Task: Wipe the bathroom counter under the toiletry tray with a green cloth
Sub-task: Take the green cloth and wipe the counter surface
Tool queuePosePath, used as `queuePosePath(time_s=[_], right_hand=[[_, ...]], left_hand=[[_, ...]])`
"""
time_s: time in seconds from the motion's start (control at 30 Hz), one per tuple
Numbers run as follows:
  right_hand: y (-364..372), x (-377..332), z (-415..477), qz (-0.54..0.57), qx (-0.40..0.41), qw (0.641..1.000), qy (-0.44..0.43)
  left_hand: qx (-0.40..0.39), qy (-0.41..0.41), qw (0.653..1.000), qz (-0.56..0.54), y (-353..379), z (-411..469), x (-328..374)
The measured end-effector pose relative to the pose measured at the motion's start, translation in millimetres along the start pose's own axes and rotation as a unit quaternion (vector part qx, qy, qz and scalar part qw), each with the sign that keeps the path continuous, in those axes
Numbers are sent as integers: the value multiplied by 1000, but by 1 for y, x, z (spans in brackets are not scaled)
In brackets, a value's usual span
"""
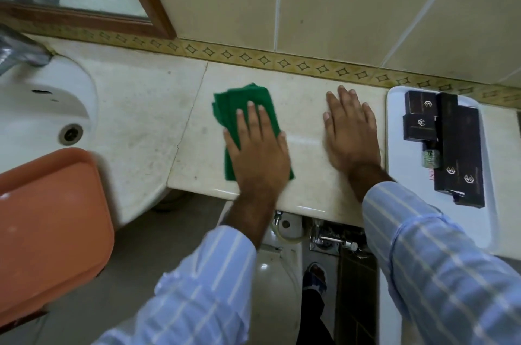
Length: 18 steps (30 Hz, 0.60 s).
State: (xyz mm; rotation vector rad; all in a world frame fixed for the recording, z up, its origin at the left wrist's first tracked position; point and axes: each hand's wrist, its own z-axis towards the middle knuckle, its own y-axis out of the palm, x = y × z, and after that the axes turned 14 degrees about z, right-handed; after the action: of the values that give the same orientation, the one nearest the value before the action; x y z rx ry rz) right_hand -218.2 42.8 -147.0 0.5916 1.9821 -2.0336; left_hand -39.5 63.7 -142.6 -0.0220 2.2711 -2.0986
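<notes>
A folded green cloth (241, 108) lies flat on the cream counter (304, 184), near its middle. My left hand (259, 153) presses down on the cloth with fingers spread, covering its near half. My right hand (351, 136) rests flat on the bare counter to the right of the cloth, palm down, holding nothing. A white toiletry tray (394, 124) sits on the counter just right of my right hand. It carries several black boxes (456, 147) and a small bottle (430, 158).
A white sink basin (42, 108) with a metal tap (19, 51) is at the left. An orange tray (48, 220) leans at the near left. Beige wall tiles (338, 0) and a wood-framed mirror (84, 15) stand behind. Pipes and floor show below the counter edge.
</notes>
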Motion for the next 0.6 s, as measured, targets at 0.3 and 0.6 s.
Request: queuePosePath(time_s=[0.3, 0.6], right_hand=[[-21, -21, -24, 88, -23, 995, -36], [-30, -80, -75, 145, -173, 961, 159]], left_hand=[[15, -2, 997, -81, -39, 16, -36], [-112, 21, 990, -86, -49, 62, -63]])
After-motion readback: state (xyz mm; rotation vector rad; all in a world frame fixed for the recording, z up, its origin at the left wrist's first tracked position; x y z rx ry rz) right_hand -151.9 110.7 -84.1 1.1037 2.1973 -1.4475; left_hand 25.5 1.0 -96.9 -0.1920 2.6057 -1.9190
